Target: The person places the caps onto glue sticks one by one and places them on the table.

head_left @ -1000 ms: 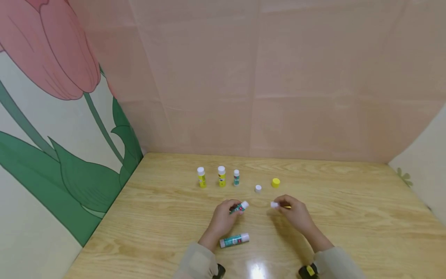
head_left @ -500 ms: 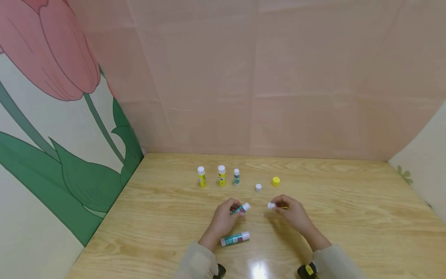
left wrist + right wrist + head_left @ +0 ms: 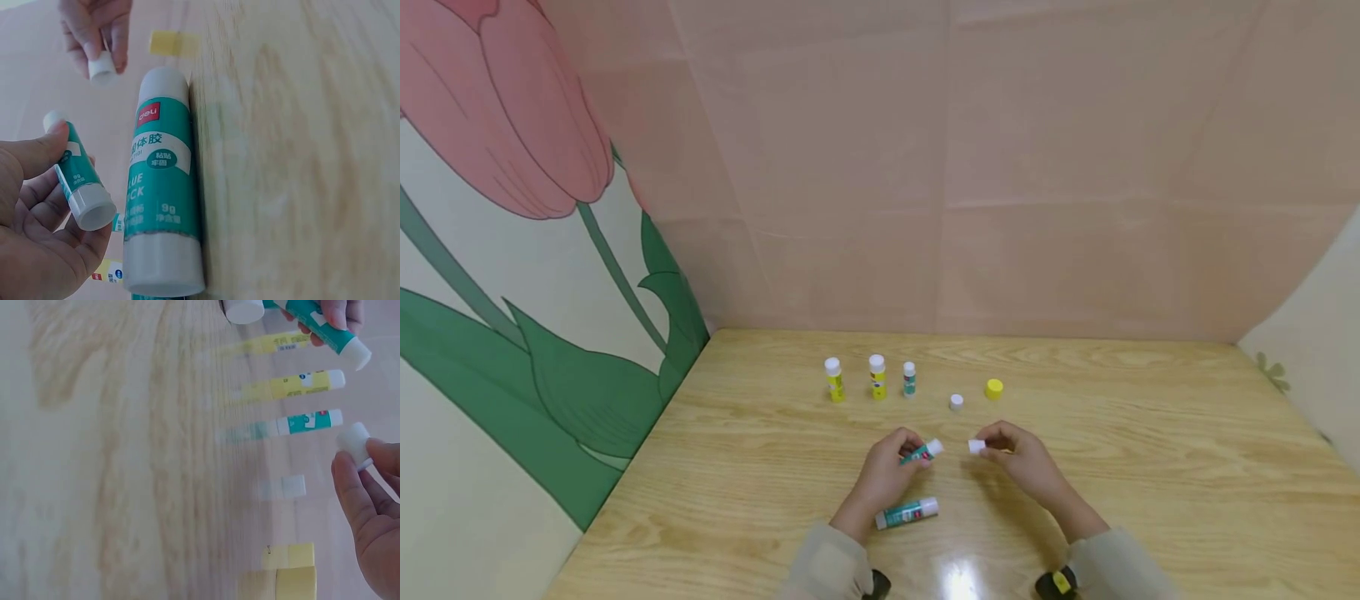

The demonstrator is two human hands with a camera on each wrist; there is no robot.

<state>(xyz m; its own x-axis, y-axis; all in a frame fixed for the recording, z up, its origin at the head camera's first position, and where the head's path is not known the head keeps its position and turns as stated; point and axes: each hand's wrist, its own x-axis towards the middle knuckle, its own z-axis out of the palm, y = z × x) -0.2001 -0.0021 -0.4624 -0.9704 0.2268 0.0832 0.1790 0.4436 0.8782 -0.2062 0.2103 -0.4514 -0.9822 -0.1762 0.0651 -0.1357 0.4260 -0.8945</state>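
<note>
My left hand (image 3: 883, 473) grips a green glue stick (image 3: 917, 455) with white ends, tilted up to the right. A small white cap (image 3: 976, 447) is pinched between the thumb and fingers of my right hand (image 3: 1032, 471). A short gap separates the cap from the stick's white end. In the right wrist view the same cap (image 3: 355, 445) shows at the fingertips. Another green glue stick (image 3: 907, 513) lies on its side just below my left hand; in the left wrist view this lying glue stick (image 3: 162, 181) fills the middle.
Behind the hands stand two yellow glue sticks (image 3: 835, 381) with white tops and a small green glue stick (image 3: 909, 380). To their right are a loose white cap (image 3: 956, 402) and a yellow cap (image 3: 994, 389). A second yellow cap (image 3: 297, 584) shows in the right wrist view.
My right hand has moved left with the white cap, towards the glue stick. My left hand has shifted slightly right, and the gap between cap and stick has narrowed.
</note>
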